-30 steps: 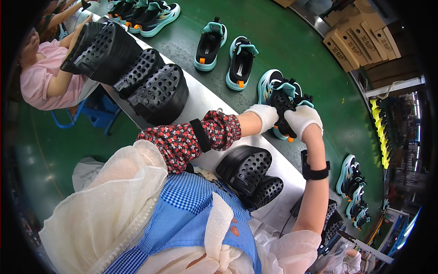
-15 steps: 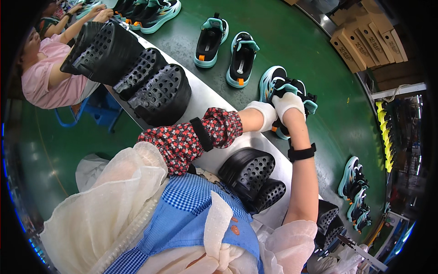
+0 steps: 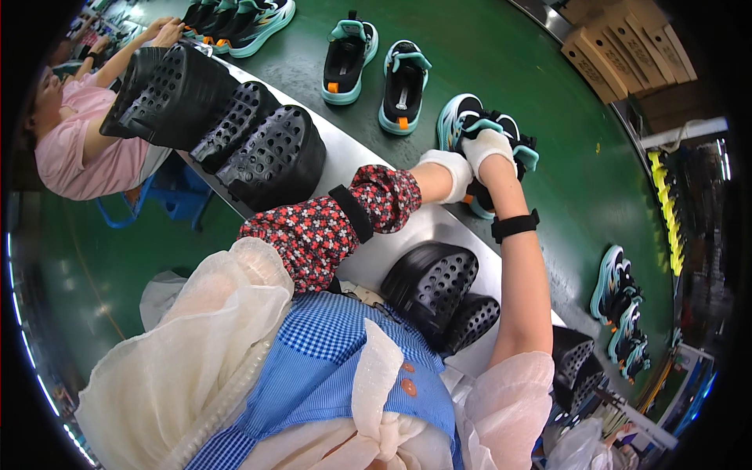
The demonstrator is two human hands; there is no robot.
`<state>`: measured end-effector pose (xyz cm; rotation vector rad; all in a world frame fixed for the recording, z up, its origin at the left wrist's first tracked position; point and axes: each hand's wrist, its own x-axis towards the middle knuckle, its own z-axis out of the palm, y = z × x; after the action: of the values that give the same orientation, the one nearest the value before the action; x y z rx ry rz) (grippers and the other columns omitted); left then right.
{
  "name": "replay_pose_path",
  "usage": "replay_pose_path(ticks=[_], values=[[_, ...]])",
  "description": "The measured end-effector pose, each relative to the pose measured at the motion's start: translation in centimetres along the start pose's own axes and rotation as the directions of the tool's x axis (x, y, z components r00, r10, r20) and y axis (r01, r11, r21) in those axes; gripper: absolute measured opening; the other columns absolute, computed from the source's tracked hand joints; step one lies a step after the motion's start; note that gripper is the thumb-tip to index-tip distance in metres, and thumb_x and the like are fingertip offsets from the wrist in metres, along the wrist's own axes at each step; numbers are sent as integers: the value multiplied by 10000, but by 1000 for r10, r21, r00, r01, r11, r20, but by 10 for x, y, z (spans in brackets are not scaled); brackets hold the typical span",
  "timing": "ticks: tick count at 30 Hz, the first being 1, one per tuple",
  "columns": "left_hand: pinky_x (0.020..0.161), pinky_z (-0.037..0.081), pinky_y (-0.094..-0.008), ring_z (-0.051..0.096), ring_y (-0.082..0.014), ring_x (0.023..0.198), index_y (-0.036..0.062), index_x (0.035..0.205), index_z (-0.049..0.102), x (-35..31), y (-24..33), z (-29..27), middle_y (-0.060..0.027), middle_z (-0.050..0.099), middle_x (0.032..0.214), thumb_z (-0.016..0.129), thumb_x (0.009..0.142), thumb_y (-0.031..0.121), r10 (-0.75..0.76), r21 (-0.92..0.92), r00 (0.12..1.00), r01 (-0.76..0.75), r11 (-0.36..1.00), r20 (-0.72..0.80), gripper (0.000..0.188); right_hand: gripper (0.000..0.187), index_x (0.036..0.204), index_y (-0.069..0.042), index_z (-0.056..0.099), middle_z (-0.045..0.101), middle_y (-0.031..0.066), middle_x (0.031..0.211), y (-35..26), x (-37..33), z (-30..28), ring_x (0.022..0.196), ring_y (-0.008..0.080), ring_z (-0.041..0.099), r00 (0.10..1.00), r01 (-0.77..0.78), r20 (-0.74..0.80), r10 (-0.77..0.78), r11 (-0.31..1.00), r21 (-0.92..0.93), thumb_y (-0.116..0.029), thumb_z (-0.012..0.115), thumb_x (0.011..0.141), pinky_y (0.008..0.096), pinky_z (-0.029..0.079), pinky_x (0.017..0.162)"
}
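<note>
Both my hands wear white gloves and meet at a black, white and turquoise sneaker pair (image 3: 460,119) on the green work surface. My right hand (image 3: 489,147) is closed over the top of one sneaker, by its turquoise tongue and collar. Against the near side of it reaches my left hand (image 3: 448,175), its fingers hidden by the shoe and the right hand. To the left stand two more sneakers, one sneaker (image 3: 403,88) with its heel and orange tab toward me, the other sneaker (image 3: 350,61) beyond it.
Black perforated clog-like pieces (image 3: 274,160) lie on the metal ledge (image 3: 345,149), with another such piece (image 3: 435,283) near my body. Sneakers (image 3: 616,290) stand at the right. A co-worker in pink (image 3: 82,149) works at the far left. Brown boxes (image 3: 627,59) stand at the back right.
The sneakers on the green surface appear slightly higher in the picture, as the whole view has shifted a little. My hands stay at the same sneaker pair.
</note>
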<state>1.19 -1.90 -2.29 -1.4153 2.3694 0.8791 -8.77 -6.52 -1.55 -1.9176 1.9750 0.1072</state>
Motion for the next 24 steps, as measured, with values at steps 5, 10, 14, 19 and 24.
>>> replay_pose_path(ticks=[5, 10, 14, 19, 24], values=[[859, 515, -399, 640, -307, 1017, 172, 1124, 678, -3, -7, 12, -118, 673, 1103, 625, 833, 384, 37, -119, 986, -56, 991, -161, 364, 452, 1132, -61, 657, 667, 224, 1048, 15, -70, -29, 1015, 372, 631, 993, 100, -92, -79, 963, 250, -381, 572, 824, 388, 493, 897], [916, 493, -386, 624, -297, 1071, 157, 1209, 644, -26, -27, -14, -103, 653, 1184, 596, 842, 390, -51, 0, 985, 52, 999, -166, 438, 237, 1039, -77, 688, 688, 150, 948, 39, -196, -56, 877, 264, 675, 988, 118, -134, -71, 915, 385, -219, 617, 863, 324, 505, 810], [946, 488, -405, 571, -275, 1161, 172, 1278, 602, -35, -35, -20, -79, 589, 1273, 594, 865, 145, -117, 140, 967, 152, 978, -227, 414, 204, 1011, -58, 705, 695, 137, 966, 77, -286, -38, 903, 249, 680, 984, -79, -107, 144, 885, 459, -160, 651, 842, 324, 507, 839], [928, 508, -400, 552, -274, 1118, 169, 1261, 596, -57, -19, -21, -59, 577, 1243, 635, 800, 72, 35, 312, 914, 102, 945, -405, 472, 237, 973, -78, 688, 678, 96, 912, 72, -340, 2, 828, 259, 667, 974, -6, -212, 81, 942, 334, -179, 734, 764, 349, 523, 764], [930, 496, -403, 535, -281, 1138, 150, 1220, 608, -63, -8, -13, -61, 577, 1234, 622, 826, 150, 176, 234, 806, -49, 971, -565, 394, 417, 1015, -72, 646, 653, 112, 999, 60, -349, 24, 921, 305, 622, 960, 26, -280, 7, 993, 114, -205, 816, 657, 380, 507, 796]])
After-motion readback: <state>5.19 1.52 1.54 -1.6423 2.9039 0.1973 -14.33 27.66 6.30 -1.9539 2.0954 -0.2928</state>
